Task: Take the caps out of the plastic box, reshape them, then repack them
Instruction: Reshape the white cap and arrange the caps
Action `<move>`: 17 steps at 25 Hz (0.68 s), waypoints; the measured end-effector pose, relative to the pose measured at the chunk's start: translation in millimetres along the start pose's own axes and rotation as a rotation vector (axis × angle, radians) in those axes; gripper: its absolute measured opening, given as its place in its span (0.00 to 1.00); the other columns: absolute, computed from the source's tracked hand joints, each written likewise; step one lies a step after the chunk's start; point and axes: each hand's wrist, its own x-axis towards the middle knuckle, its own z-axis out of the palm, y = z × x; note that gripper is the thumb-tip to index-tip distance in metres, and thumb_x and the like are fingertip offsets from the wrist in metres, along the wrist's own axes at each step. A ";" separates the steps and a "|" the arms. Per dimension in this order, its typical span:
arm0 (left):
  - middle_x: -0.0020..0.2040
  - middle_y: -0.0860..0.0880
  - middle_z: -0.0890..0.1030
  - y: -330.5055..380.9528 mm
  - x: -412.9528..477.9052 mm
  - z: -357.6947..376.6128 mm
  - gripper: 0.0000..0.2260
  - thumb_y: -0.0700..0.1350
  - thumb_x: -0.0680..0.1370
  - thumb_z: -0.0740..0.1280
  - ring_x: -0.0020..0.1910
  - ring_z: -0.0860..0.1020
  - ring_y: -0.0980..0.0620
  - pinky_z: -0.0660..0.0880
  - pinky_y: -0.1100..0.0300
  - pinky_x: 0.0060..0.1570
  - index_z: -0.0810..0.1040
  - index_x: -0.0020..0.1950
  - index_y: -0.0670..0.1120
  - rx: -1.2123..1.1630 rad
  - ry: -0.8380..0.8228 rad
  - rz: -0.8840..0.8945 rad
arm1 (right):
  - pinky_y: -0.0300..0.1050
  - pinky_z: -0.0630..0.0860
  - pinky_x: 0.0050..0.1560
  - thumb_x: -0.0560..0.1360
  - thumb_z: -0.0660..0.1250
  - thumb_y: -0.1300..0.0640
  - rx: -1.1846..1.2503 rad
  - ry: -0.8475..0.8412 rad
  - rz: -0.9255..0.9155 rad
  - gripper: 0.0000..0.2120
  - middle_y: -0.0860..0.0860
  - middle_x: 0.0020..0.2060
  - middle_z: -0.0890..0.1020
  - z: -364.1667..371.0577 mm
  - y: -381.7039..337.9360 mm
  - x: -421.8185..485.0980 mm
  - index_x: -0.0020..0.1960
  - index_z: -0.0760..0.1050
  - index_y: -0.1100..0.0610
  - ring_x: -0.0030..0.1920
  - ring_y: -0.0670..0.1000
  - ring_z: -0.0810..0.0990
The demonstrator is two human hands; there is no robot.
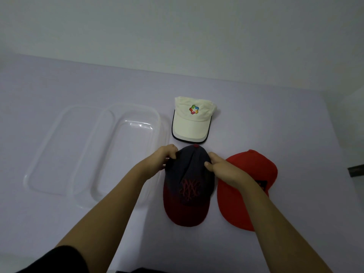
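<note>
A navy cap (pixel 187 180) with a dark red brim and red embroidery lies on the table, brim toward me. My left hand (pixel 163 157) grips its crown on the left side and my right hand (pixel 220 166) pinches the crown on the right. A red cap (pixel 246 194) lies just to the right, partly under my right forearm. A white cap (pixel 192 121) with a coloured logo rests farther back. The clear plastic box (pixel 126 152) stands to the left, with nothing inside.
The box's clear lid (pixel 57 150) lies flat to the left of the box. The pale table (pixel 275 119) meets a white wall at the back. A dark object (pixel 355 170) shows at the right edge.
</note>
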 end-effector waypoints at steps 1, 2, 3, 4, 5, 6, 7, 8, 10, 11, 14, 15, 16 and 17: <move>0.43 0.49 0.73 -0.5 -1.8 -0.3 0.12 0.49 0.63 0.65 0.44 0.71 0.50 0.69 0.58 0.47 0.70 0.43 0.46 0.006 -0.036 0.005 | 0.54 0.70 0.66 0.80 0.56 0.58 0.073 -0.006 -0.016 0.09 0.53 0.62 0.75 1.5 1.4 -2.7 0.60 0.68 0.51 0.60 0.51 0.75; 0.46 0.49 0.76 0.4 -3.2 -0.2 0.15 0.52 0.64 0.68 0.46 0.75 0.51 0.71 0.60 0.47 0.72 0.47 0.46 0.057 -0.078 0.013 | 0.54 0.70 0.66 0.80 0.56 0.58 0.130 -0.016 -0.031 0.09 0.53 0.62 0.75 2.7 2.3 -6.2 0.60 0.69 0.52 0.61 0.51 0.75; 0.49 0.50 0.79 2.4 -4.2 -0.4 0.18 0.52 0.67 0.71 0.49 0.78 0.51 0.74 0.60 0.49 0.74 0.52 0.46 0.128 -0.115 0.015 | 0.54 0.70 0.67 0.81 0.56 0.58 0.178 -0.031 -0.049 0.10 0.53 0.62 0.75 3.9 3.6 -10.0 0.60 0.69 0.53 0.61 0.51 0.75; 0.52 0.49 0.81 4.8 -5.9 -0.8 0.18 0.50 0.68 0.73 0.51 0.80 0.50 0.76 0.59 0.51 0.76 0.55 0.46 0.194 -0.141 0.016 | 0.54 0.70 0.67 0.81 0.56 0.58 0.225 -0.046 -0.071 0.10 0.54 0.61 0.76 4.8 5.2 -13.9 0.60 0.70 0.54 0.61 0.51 0.76; 0.53 0.48 0.82 8.0 -8.3 -2.2 0.17 0.48 0.69 0.74 0.52 0.81 0.49 0.77 0.58 0.54 0.77 0.56 0.46 0.245 -0.158 0.017 | 0.54 0.70 0.67 0.81 0.56 0.58 0.286 -0.063 -0.099 0.10 0.54 0.61 0.76 5.4 5.2 -19.7 0.60 0.70 0.54 0.62 0.52 0.76; 0.53 0.47 0.83 12.1 -11.8 -4.2 0.15 0.46 0.70 0.74 0.53 0.81 0.49 0.77 0.57 0.56 0.79 0.55 0.45 0.264 -0.172 0.026 | 0.53 0.70 0.67 0.81 0.56 0.59 0.348 -0.073 -0.124 0.10 0.55 0.61 0.76 5.9 3.7 -25.8 0.60 0.71 0.54 0.62 0.52 0.76; 0.52 0.46 0.84 15.2 -15.0 -6.9 0.12 0.45 0.71 0.73 0.53 0.82 0.48 0.77 0.56 0.57 0.81 0.53 0.45 0.255 -0.182 0.040 | 0.50 0.71 0.66 0.81 0.56 0.59 0.416 -0.081 -0.150 0.10 0.55 0.60 0.77 6.5 0.4 -33.2 0.59 0.71 0.54 0.62 0.52 0.76; 0.52 0.45 0.84 18.3 -19.8 -8.4 0.10 0.44 0.72 0.72 0.52 0.82 0.48 0.77 0.56 0.57 0.81 0.52 0.44 0.225 -0.191 0.063 | 0.48 0.72 0.64 0.81 0.56 0.58 0.462 -0.075 -0.178 0.09 0.54 0.59 0.78 7.1 -3.4 -41.7 0.58 0.72 0.54 0.61 0.52 0.76; 0.50 0.46 0.85 24.9 -30.7 -9.0 0.08 0.41 0.73 0.70 0.51 0.83 0.49 0.78 0.58 0.54 0.82 0.51 0.44 0.146 -0.200 0.120 | 0.45 0.74 0.59 0.78 0.61 0.53 0.434 -0.023 -0.266 0.09 0.52 0.57 0.79 6.3 -8.3 -58.9 0.57 0.72 0.53 0.60 0.52 0.77; 0.49 0.46 0.85 28.1 -35.9 -8.3 0.08 0.40 0.73 0.69 0.50 0.83 0.49 0.78 0.59 0.52 0.82 0.51 0.43 0.116 -0.198 0.154 | 0.43 0.75 0.57 0.75 0.65 0.51 0.385 -0.014 -0.317 0.13 0.50 0.57 0.79 5.7 -9.4 -66.5 0.58 0.71 0.51 0.60 0.51 0.77; 0.51 0.45 0.85 31.5 -50.0 -3.1 0.11 0.41 0.72 0.70 0.52 0.82 0.47 0.78 0.57 0.53 0.81 0.54 0.41 0.072 -0.157 0.219 | 0.40 0.76 0.56 0.65 0.75 0.56 0.285 -0.110 -0.354 0.33 0.44 0.61 0.76 9.5 -8.0 -78.7 0.66 0.65 0.46 0.61 0.45 0.77; 0.51 0.44 0.84 32.1 -52.9 -1.7 0.12 0.41 0.72 0.70 0.52 0.82 0.47 0.78 0.56 0.53 0.81 0.54 0.41 0.074 -0.149 0.231 | 0.39 0.77 0.55 0.64 0.76 0.59 0.282 -0.132 -0.347 0.36 0.44 0.61 0.77 11.7 -8.1 -80.2 0.67 0.64 0.46 0.60 0.44 0.77; 0.51 0.44 0.84 32.6 -57.4 -0.2 0.11 0.41 0.73 0.70 0.52 0.82 0.47 0.78 0.56 0.54 0.81 0.54 0.41 0.083 -0.143 0.238 | 0.40 0.77 0.55 0.63 0.76 0.61 0.297 -0.135 -0.344 0.36 0.44 0.60 0.79 13.6 -7.6 -80.3 0.67 0.66 0.47 0.59 0.45 0.78; 0.52 0.45 0.84 33.8 -61.5 -0.2 0.10 0.41 0.73 0.70 0.52 0.82 0.48 0.77 0.56 0.54 0.81 0.54 0.42 0.099 -0.137 0.244 | 0.42 0.78 0.55 0.62 0.75 0.62 0.331 -0.128 -0.341 0.34 0.46 0.58 0.80 15.4 -9.6 -81.4 0.65 0.69 0.48 0.59 0.47 0.79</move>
